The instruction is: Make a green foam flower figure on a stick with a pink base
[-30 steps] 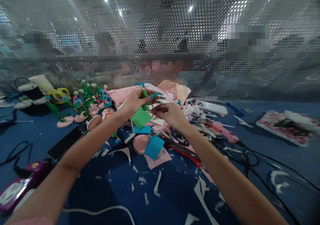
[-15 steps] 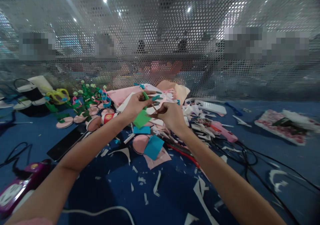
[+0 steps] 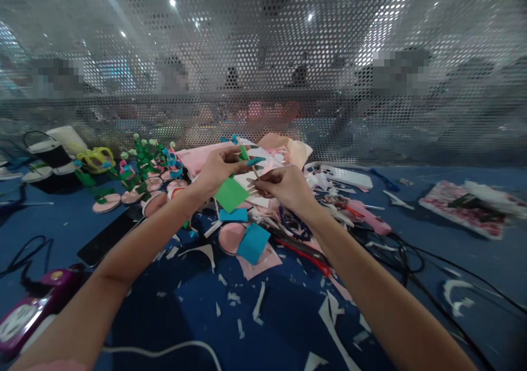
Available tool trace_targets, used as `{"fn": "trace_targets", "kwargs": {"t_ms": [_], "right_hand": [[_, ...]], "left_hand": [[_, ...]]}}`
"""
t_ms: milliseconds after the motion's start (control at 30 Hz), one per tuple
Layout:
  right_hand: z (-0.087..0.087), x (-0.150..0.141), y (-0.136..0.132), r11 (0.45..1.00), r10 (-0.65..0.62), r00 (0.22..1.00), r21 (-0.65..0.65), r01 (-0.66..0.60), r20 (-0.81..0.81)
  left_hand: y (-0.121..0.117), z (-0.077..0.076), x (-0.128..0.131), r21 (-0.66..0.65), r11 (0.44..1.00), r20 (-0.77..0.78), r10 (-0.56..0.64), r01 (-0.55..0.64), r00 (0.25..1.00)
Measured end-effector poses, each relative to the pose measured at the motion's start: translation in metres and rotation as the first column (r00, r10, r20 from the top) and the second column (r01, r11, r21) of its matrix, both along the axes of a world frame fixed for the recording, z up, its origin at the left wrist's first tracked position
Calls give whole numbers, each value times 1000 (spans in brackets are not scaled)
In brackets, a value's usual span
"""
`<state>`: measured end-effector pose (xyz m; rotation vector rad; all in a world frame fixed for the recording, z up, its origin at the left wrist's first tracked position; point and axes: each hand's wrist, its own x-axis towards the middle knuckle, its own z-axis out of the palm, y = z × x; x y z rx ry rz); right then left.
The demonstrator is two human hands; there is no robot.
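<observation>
My left hand (image 3: 220, 167) is closed on a thin wooden stick (image 3: 256, 172) whose upper part is wrapped in green paper (image 3: 244, 152). A small blue paper piece (image 3: 235, 139) shows near the stick's top; whether it is attached I cannot tell. Lower on the same stick, my right hand (image 3: 286, 189) pinches the bare end between thumb and fingers. Just under my left hand is a green paper square (image 3: 231, 194). Blue paper (image 3: 254, 243) and a round pink disc (image 3: 231, 237) lie on the blue table below the hands.
Small paper plants on pink discs (image 3: 142, 162) stand at the left, near a black phone (image 3: 111, 234) and a purple power strip (image 3: 41, 299). Right of my hands lie a pink glue gun (image 3: 370, 217), cables and a white phone (image 3: 346, 176). A perforated metal screen (image 3: 263, 58) rises behind.
My right hand has shifted slightly right and turned on the stick. The green paper square has moved a little left, and my left fingers have drawn in closer together.
</observation>
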<state>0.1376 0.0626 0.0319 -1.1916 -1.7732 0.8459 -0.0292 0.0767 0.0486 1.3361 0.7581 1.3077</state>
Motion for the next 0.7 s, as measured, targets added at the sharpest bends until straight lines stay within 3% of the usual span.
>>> {"fn": "trace_targets", "kwargs": {"t_ms": [233,433,700], "right_hand": [[-1,-2,-2,983,-142,986,126,130,90],[-4,-12,-6,979,-169,981,127,157,91],[0,-7,-4,985,174,985,-4,-174,-5]], "left_hand": [[-5,12,-8,4,968,-75,-251,252,965],[-4,-1,3,0,995,-6,-96,96,995],[-2,2,0,49,994,-23,-100,101,995]]}}
